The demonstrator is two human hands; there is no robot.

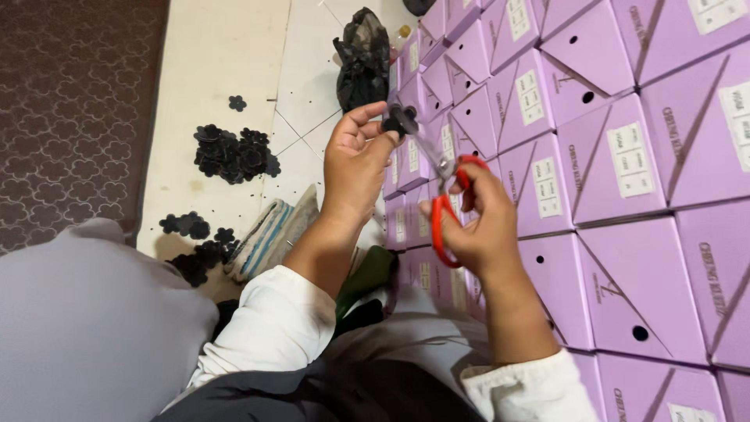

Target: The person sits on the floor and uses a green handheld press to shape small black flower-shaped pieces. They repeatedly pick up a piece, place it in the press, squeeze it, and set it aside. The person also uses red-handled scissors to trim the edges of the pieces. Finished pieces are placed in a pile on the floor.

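A small black flower piece (402, 119) is pinched in the left hand (355, 168), held up so the scissors (437, 187) can reach its edge. The right hand (480, 227) grips the red handles, blades at the piece. More black pieces (233, 155) lie piled on the floor (226, 55), beside stacked purple boxes (625, 156).

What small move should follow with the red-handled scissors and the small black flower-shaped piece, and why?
Probably close the red-handled scissors: the right hand points their blades at the small black flower-shaped piece pinched in the left hand, and similar black pieces lie piled on the pale tiled floor.
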